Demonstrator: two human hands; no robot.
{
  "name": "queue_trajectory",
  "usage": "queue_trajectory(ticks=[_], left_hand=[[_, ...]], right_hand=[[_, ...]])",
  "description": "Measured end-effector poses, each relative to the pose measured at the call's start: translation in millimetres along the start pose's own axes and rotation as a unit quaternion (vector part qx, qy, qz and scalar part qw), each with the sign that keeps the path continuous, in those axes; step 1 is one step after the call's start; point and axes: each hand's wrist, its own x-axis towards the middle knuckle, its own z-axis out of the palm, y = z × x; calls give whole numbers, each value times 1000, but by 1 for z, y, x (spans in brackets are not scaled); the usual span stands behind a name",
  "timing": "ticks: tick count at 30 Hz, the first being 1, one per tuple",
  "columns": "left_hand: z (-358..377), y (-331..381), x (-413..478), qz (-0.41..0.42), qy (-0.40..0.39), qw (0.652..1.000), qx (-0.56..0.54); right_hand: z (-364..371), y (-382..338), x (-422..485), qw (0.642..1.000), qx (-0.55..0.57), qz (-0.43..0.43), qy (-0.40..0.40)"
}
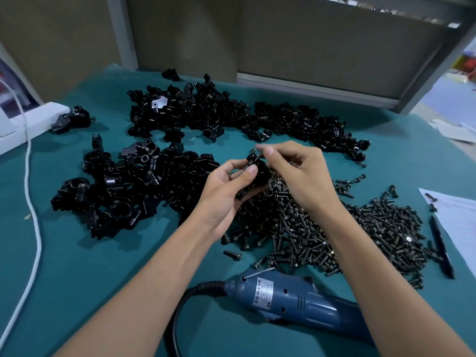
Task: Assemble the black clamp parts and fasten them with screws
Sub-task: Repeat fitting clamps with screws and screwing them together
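Beyond the blue screwdriver [296, 302], left hand [224, 194] grips black clamp [258, 173], right hand [296, 171] pinches a screw [254, 157] at its top.

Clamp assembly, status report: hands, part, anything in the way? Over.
Left hand grips black clamp. Right hand pinches a screw at its top. Electric screwdriver lies on the mat, untouched. Nothing in the way seen.

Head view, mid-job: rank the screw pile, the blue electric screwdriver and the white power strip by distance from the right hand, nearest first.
1. The screw pile, just below the right hand.
2. The blue electric screwdriver, at the near edge, between the forearms.
3. The white power strip, at the far left edge.
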Motion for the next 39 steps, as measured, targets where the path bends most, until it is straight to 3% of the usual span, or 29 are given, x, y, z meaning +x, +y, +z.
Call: queue_trajectory(ticks=[3, 5, 9, 13, 23, 28, 32, 39], left_hand=[[0, 2, 1, -5, 5, 1000, -20], [-1, 2, 2, -7, 10, 999, -35], [-3, 2, 4, -3, 21, 999, -47], [-4, 2, 5, 0, 26, 998, -50], [-3, 0, 4, -5, 32, 998, -46], [-2, 2, 4, -7, 34, 998, -55], [-4, 2, 4, -9, 37, 997, -61], [-4, 1, 5, -9, 34, 998, -53]], right_hand=[[-14, -7, 0, 997, -73, -16, -8], [-30, -14, -2, 984, -168, -25, -59], [-34, -24, -24, 911, -318, 37, -259], [-18, -16, -54, 848, -443, 52, -287], [-13, -13, -75, 849, -472, 29, -238], [-19, -7, -70, 887, -397, 63, -228], [-42, -9, -70, 924, -340, 70, -163], [-41, -6, -95, 888, -374, 127, -235]])
